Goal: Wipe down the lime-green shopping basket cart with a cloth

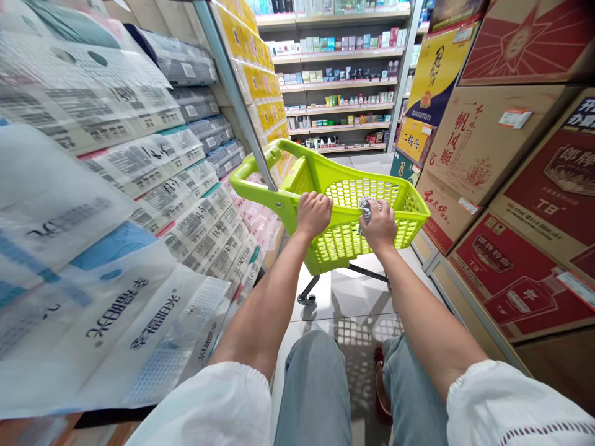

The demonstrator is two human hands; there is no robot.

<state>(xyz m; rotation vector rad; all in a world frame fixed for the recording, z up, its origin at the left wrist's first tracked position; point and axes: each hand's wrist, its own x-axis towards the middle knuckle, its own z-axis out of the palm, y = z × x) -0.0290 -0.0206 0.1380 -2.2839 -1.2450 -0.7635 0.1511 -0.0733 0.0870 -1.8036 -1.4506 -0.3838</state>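
A lime-green plastic shopping cart [339, 251] stands sideways before me, its handle end to the left and its perforated basket to the right. My left hand [314, 214] is closed over the near rim of the basket, close to the handle. My right hand [379, 224] is further along that rim, closed round a crumpled grey-and-white cloth [365, 208] that sticks out by the thumb. The cloth touches the cart's near side; the fingertips of both hands are partly hidden. One caster [307, 299] shows under the handle end.
Stacked plastic-wrapped packs [116, 316] fill the left side, beside a metal post [237, 93] and yellow packs [258, 77]. Cardboard cartons [504, 136] are piled on the right. Shelves [341, 83] of small boxes and bottles stand beyond the cart. The tiled floor [320, 310] lies below.
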